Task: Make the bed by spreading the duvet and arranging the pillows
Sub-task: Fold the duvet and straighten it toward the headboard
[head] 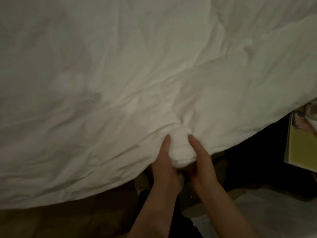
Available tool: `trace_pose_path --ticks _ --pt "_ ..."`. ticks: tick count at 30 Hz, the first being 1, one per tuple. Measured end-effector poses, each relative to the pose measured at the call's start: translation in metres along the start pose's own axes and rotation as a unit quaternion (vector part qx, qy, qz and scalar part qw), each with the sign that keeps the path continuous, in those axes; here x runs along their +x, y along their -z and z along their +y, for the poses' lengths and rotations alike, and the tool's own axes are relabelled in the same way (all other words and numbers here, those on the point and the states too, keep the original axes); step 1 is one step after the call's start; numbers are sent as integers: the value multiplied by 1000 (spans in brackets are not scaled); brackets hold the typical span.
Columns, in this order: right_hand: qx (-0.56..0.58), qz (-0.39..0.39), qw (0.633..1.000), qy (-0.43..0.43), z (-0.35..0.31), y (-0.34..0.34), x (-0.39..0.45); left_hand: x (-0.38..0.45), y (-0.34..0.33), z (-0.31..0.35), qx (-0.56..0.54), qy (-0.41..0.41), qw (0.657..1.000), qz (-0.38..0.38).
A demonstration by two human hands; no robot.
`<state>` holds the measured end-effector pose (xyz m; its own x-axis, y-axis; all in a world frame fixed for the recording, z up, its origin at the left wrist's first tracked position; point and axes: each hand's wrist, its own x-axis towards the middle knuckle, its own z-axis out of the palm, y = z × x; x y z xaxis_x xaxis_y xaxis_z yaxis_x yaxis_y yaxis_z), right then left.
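Note:
A white, wrinkled duvet (137, 66) fills most of the head view, its near edge curving across the lower part. At that edge a bunched wad of the fabric sits between both hands. My left hand (164, 162) presses on its left side and my right hand (202, 162) on its right side, fingers pointing away from me. Creases radiate from the gathered spot. No pillows are in view. The mattress under the duvet is hidden.
Below the duvet edge lies a dim brown floor (60, 220). A yellowish flat object with printed items (301, 145) sits at the right edge. Pale cloth or paper (274, 212) lies on the floor at the lower right.

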<state>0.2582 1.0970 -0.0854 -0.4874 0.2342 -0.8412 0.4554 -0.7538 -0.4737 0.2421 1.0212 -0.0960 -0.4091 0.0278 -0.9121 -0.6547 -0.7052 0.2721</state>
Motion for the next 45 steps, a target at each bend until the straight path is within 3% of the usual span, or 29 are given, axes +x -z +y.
trace_pose_path --ticks 4,7,9,11,14,17,19,21,24,26,28,30,33,35,37,39,42,45 --pt "124 -26 989 79 -49 -8 8 17 23 13 28 -108 994 14" --pt "103 -57 985 128 -80 -8 22 35 34 26 14 -74 997 -32" --pt "23 -22 997 72 -57 10 45 39 32 28 2 -77 994 -72" --pt "-29 75 996 35 -36 35 56 33 20 19 -33 -46 997 -61" --pt "-42 111 992 46 -40 57 59 20 -16 -14 -25 16 995 -92" --pt "-32 78 996 26 -52 63 51 13 -57 -61 5 83 995 -62" --pt "-26 61 998 -1 -65 63 49 13 -83 -75 -11 74 997 -9" --pt "0 53 999 -11 -94 65 55 21 -103 -81 -30 53 998 -4" --pt "175 6 985 -6 -162 72 81 18 -123 -71 -54 -18 998 -5" --pt "224 -43 974 -1 -210 68 94 7 -132 -69 -57 -75 996 -3" --pt "136 -106 984 44 -247 56 91 2 -150 -85 -29 -99 994 -23" --pt "42 -138 986 84 -263 55 82 -4 -185 -104 -32 -70 995 -58" --pt "-23 -61 993 97 -243 94 88 7 -239 -119 -121 50 983 -128" --pt "-46 -10 998 52 -226 124 95 25 -247 -131 -87 66 990 -85" --pt "-28 16 999 40 -225 139 103 37 -235 -143 -14 32 999 -19" --pt "26 12 999 42 -249 134 107 41 -224 -152 13 -18 999 -25" --pt "133 -59 985 97 -300 130 109 33 -220 -156 25 -93 993 -61" --pt "95 -108 976 163 -335 124 89 -2 -263 -151 120 -132 970 -168"
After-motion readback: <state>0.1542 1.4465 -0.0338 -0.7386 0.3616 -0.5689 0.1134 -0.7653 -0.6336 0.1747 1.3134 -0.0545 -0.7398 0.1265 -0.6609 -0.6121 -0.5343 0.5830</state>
